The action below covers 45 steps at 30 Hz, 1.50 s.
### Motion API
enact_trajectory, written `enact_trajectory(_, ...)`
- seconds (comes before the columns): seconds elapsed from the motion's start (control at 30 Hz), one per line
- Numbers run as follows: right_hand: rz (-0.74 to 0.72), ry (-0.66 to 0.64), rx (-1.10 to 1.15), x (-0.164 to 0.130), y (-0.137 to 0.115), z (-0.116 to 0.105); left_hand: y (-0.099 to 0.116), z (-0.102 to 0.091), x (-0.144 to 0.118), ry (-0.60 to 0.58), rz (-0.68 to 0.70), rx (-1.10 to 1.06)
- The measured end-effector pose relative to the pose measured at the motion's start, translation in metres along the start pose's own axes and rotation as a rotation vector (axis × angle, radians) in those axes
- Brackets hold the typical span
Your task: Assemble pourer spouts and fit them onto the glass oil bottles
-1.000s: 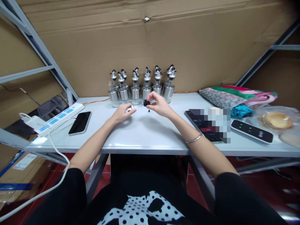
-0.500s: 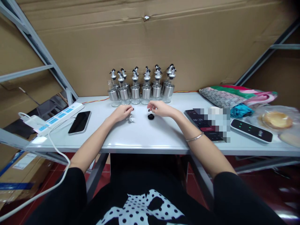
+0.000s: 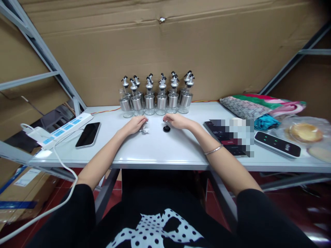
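Observation:
My left hand (image 3: 136,124) rests low over the white table with its fingers pinched together. Whatever may be between its fingertips is too small to make out. Just below those fingers lies a small silvery pourer cap (image 3: 145,130), apart from the bottles. My right hand (image 3: 177,121) is closed, thumb and fingers drawn together; what it grips, if anything, is hidden. A round black stopper (image 3: 167,128) sits on the table under its fingertips. Behind both hands stand several glass oil bottles with steel sleeves (image 3: 161,100), most topped by silver-and-black pourers. The front-left bottle (image 3: 126,104) shows an uncapped neck.
On the left lie a phone (image 3: 88,134) and a white power strip (image 3: 67,131) with a cable. To the right are another phone (image 3: 218,132), a black-topped device (image 3: 277,144), a patterned cloth bag (image 3: 248,106) and wrapped food (image 3: 305,132). Cardboard (image 3: 165,51) backs the table.
The small black piece that hung below my right fingertips no longer shows, and those fingers are more curled. The silvery cap near my left hand has turned slightly.

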State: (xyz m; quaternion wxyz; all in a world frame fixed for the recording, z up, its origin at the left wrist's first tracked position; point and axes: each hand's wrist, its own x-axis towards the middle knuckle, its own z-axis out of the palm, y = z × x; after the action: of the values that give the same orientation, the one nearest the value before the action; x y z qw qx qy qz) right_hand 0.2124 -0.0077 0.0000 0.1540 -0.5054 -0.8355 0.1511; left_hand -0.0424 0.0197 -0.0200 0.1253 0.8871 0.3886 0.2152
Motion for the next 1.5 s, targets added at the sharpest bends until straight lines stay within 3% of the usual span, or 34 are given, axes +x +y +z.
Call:
enact_trajectory(0.3, -0.035, 0.048, 0.007, -0.004, -0.009, -0.004, 0.004, 0.003, 0.0, -0.007, 0.016, 0.003)
enact_trajectory(0.47, -0.069, -0.157, 0.029, -0.009, -0.018, -0.007, 0.012, 0.007, 0.001, -0.025, 0.073, 0.031)
enact_trajectory(0.53, -0.061, -0.18, 0.003, -0.009, -0.018, -0.007, 0.013, 0.007, 0.001, -0.032, 0.086, 0.034)
enact_trajectory(0.73, -0.036, 0.037, 0.007, -0.009, -0.015, -0.013, 0.015, 0.002, -0.001, 0.003, 0.048, -0.014)
enact_trajectory(0.9, -0.002, -0.244, 0.092, -0.012, -0.014, -0.015, 0.021, 0.001, -0.003, -0.046, 0.062, -0.05)
enact_trajectory(0.97, -0.005, -0.28, 0.061, -0.011, -0.014, -0.012, 0.023, 0.001, -0.003, -0.07, 0.082, -0.047)
enact_trajectory(1.5, -0.043, -0.124, 0.007, -0.01, -0.026, -0.005, 0.031, -0.004, -0.007, -0.11, 0.097, -0.054)
